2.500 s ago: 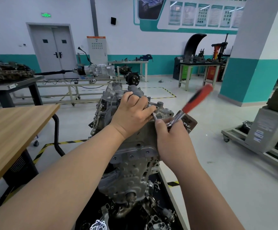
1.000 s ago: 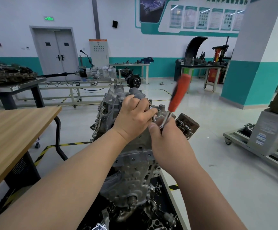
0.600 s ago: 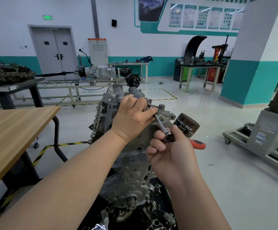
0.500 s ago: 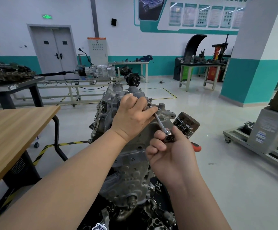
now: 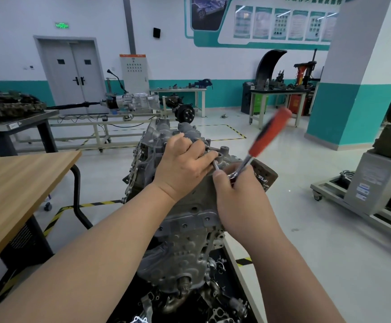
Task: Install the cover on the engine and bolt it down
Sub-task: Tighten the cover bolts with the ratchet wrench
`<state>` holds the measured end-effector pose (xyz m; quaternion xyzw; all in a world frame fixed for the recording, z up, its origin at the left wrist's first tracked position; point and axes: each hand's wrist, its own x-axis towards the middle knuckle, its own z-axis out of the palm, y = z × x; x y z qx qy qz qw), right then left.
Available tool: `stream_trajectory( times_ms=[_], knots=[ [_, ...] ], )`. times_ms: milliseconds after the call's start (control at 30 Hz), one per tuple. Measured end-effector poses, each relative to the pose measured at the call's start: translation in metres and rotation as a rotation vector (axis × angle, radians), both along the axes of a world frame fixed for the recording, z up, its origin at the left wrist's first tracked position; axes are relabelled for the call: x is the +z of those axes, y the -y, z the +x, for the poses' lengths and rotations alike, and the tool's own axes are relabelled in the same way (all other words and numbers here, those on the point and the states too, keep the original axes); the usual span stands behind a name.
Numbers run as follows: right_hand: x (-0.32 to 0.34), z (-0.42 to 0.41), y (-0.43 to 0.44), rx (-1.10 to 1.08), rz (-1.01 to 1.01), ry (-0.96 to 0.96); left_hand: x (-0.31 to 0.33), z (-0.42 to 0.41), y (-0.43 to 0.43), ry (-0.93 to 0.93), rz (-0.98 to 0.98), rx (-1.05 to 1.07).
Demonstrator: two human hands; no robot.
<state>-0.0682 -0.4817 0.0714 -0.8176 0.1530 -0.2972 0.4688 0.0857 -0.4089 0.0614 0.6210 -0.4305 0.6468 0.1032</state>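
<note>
One engine (image 5: 146,150), one cover (image 5: 190,220), one ratchet (image 5: 269,134), one left hand (image 5: 183,166), one right hand (image 5: 241,197), one table (image 5: 15,180)

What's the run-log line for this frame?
step: bolting cover | left hand: holds extension | right hand: grips ratchet, red handle blurred, pointing up-right

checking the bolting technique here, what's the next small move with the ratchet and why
Probably swing the ratchet down a stroke: right hand grips its head, left hand steadies the extension at the cover, handle raised.
</note>
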Motion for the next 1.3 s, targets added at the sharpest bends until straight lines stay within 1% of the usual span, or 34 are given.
stream_trajectory(
  times_ms=[33, 67, 100, 133, 167, 200, 233, 267, 400, 467, 500, 533, 600, 767, 867, 933, 1000, 1067, 1167, 1300],
  knots=[
    [0.0, 0.001, 0.001, -0.053, -0.2, -0.029, 0.0, 0.0, 0.0, 0.002, -0.006, 0.004],
    [0.001, 0.001, 0.002, -0.089, -0.347, -0.032, 0.0, 0.001, 0.0, 0.004, -0.009, 0.008],
    [0.001, 0.001, 0.002, -0.109, -0.427, -0.018, 0.0, 0.001, 0.0, 0.005, -0.009, 0.011],
    [0.001, 0.002, 0.003, -0.115, -0.448, -0.006, 0.0, 0.001, 0.0, 0.004, -0.009, 0.013],
    [0.0, 0.004, 0.004, -0.105, -0.408, 0.005, 0.0, 0.001, 0.0, 0.001, -0.011, 0.014],
    [0.0, 0.006, 0.005, -0.081, -0.305, 0.02, 0.0, 0.001, 0.0, -0.004, -0.012, 0.017],
    [-0.001, 0.007, 0.005, -0.046, -0.152, 0.035, 0.0, 0.001, 0.0, -0.009, -0.011, 0.019],
    [-0.003, 0.008, 0.004, -0.002, 0.042, 0.055, -0.001, 0.001, 0.0, -0.013, -0.008, 0.024],
    [-0.007, 0.006, 0.0, 0.242, 0.978, 0.163, -0.001, -0.001, 0.001, -0.019, -0.023, 0.025],
    [-0.008, 0.003, -0.002, 0.377, 1.338, 0.209, 0.0, -0.002, 0.001, -0.024, -0.02, 0.027],
    [-0.008, 0.002, -0.002, 0.428, 1.464, 0.221, 0.0, -0.002, 0.001, -0.027, -0.013, 0.031],
    [-0.008, 0.0, -0.003, 0.46, 1.553, 0.23, 0.0, -0.002, 0.001, -0.031, -0.004, 0.035],
    [-0.008, -0.001, -0.006, 0.489, 1.637, 0.242, -0.001, -0.002, 0.0, -0.033, 0.01, 0.052],
    [-0.007, -0.002, -0.01, 0.495, 1.638, 0.232, -0.001, -0.003, 0.0, -0.02, 0.019, 0.085],
    [-0.009, -0.001, -0.01, 0.449, 1.562, 0.198, -0.001, -0.002, 0.001, -0.019, 0.019, 0.09],
    [-0.011, 0.001, -0.01, 0.372, 1.406, 0.168, -0.001, -0.001, 0.001, -0.02, 0.016, 0.089],
    [-0.011, 0.002, -0.009, 0.288, 1.185, 0.14, -0.002, -0.001, 0.001, -0.019, 0.023, 0.086],
    [-0.008, -0.001, -0.003, 0.223, 0.906, 0.094, -0.003, 0.0, 0.001, -0.015, 0.033, 0.086],
    [0.001, -0.005, 0.006, 0.122, 0.357, -0.034, -0.003, 0.001, 0.001, -0.007, 0.027, 0.084],
    [0.003, -0.004, 0.009, -0.044, -0.34, -0.103, -0.002, 0.002, 0.001, 0.009, 0.006, 0.078]
  ],
)
